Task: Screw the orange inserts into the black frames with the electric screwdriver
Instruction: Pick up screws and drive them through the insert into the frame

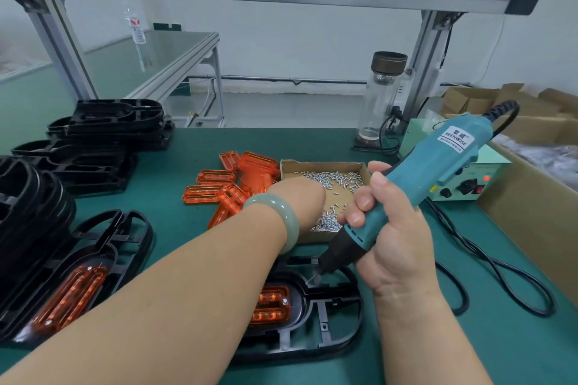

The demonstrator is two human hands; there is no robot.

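Our right grip (391,228) is wrapped round the teal electric screwdriver (438,162), bit above the black frame (298,312) and orange insert (272,306), lower centre. Left grip (300,194) is in the screw box (342,195), fingers hidden, so we can't tell.

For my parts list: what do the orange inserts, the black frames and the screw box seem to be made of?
Orange inserts: likely translucent plastic, glossy; light passes through and inner ribs show.
Black frames: probably moulded plastic, semi-matte, with thin ribs and soft highlights.
Screw box: brown cardboard, matte, with raw cut edges.
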